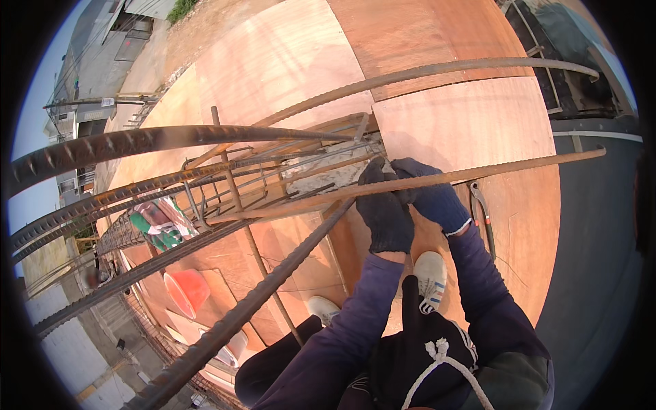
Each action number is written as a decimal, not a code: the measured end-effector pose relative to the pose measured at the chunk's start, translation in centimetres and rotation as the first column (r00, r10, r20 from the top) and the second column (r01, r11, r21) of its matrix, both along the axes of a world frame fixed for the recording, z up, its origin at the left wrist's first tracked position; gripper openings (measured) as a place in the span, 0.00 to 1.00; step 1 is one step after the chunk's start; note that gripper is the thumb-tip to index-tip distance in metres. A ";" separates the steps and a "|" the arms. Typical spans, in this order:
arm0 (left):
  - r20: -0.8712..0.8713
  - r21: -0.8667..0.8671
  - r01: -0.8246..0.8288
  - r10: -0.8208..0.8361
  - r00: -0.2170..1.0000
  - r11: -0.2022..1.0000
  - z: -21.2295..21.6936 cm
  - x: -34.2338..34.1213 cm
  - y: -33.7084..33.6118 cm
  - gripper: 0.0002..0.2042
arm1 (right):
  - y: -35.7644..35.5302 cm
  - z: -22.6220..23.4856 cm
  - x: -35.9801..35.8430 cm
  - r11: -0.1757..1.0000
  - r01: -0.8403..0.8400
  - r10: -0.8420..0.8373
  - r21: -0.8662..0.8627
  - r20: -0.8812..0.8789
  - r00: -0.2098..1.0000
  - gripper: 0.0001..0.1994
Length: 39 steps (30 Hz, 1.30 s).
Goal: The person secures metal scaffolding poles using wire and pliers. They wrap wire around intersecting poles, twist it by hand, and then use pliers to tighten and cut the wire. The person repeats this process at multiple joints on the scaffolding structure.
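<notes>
A rusty bar (526, 165) crosses in front of both gloved hands, its long axis running left to right and climbing a little toward the right; its short bent end points right, over the plywood (471, 123), while its other end reaches left among the steel cage (239, 174). The left hand (385, 219) and the right hand (441, 201) meet under this bar, beside the patch of concrete (331, 166), at the cage's right end. The fingers of both hands are bent and drawn together, the two gloves touching or nearly so; what they pinch is hidden, and whether either glove touches the bar I cannot tell. A dark bar (253, 298) slants from the lower left up to the right, its upper end just beside the left hand. Farther off, a long bar (410, 77) curves across the plywood, roughly along the same left-to-right line, its tip also bent at the right. Pliers (486, 222) lie on the plywood just right of the right hand, jaws away from the person, handles toward them. A cloth (162, 222) hangs at the cage's left part, above a red tub (186, 292).
</notes>
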State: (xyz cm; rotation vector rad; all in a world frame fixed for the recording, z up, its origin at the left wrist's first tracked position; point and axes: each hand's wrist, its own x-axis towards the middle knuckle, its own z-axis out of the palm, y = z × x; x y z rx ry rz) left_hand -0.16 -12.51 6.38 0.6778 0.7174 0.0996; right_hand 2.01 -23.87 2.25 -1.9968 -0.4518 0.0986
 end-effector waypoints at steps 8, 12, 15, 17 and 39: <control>-0.229 0.441 0.156 -0.057 0.972 0.884 0.3 -0.9 0.0 0.15 | 0.2 -0.5 -0.3 0.998 -0.018 0.012 -0.053 -0.109 0.994 0.15; -0.244 0.401 0.131 -0.032 0.969 0.907 0.6 -1.2 0.0 0.12 | 0.5 -0.7 0.3 0.992 -0.007 0.014 0.127 -0.056 0.998 0.14; -0.243 0.181 0.051 -0.006 0.970 0.982 1.4 -1.5 0.2 0.11 | 0.9 -0.6 0.7 0.985 -0.043 0.044 0.168 -0.004 0.999 0.14; -0.210 0.206 0.073 -0.029 0.977 0.976 1.6 -1.7 0.4 0.12 | 1.1 -0.5 0.9 0.982 -0.074 0.083 0.175 -0.044 0.996 0.15; -0.282 0.507 0.282 -0.152 0.947 0.815 0.1 -5.9 1.3 0.16 | 1.3 -0.4 0.1 0.816 0.002 0.350 0.578 -0.496 0.795 0.16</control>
